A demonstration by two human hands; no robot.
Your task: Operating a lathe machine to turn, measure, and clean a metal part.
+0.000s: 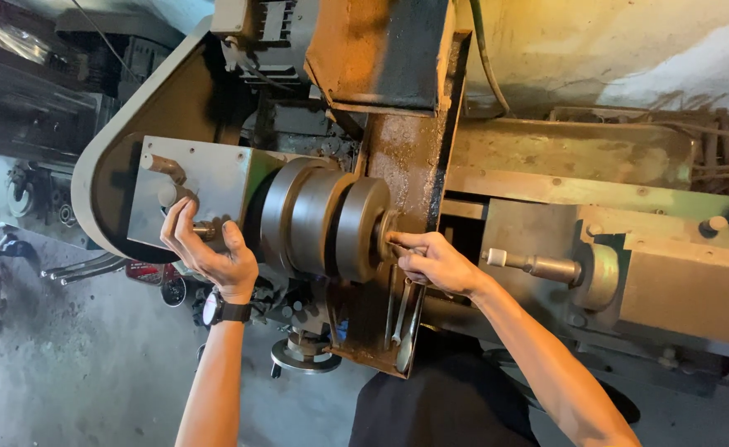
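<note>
Reaching up from the bottom edge, two bare forearms frame a dark shirt, with grey concrete floor [67, 372] lying open to the left of them. The left hand [207, 248], a black wristwatch [225, 311] on its wrist, curls its fingers around a small lever [205, 229] that juts from the grey gearbox housing [207, 186]; the grasp looks firm, thumb on the near side. The right hand [431, 261] is pinched shut on a thin metal rod [395, 246], pressing it against the face of the round chuck [331, 223] (a stack of three thick steel discs lying on its side), just at the chuck's right rim. Between that hand and the pointed tailstock spindle [538, 266] there is a clear gap. Below the chuck, a rusty slanted plate [373, 331] crowds the space, with loose rods resting on it. Farther back, a curved belt guard [108, 157] wraps the gearbox's left edge, and the long lathe bed [580, 157] runs off right beneath a pale wall.
</note>
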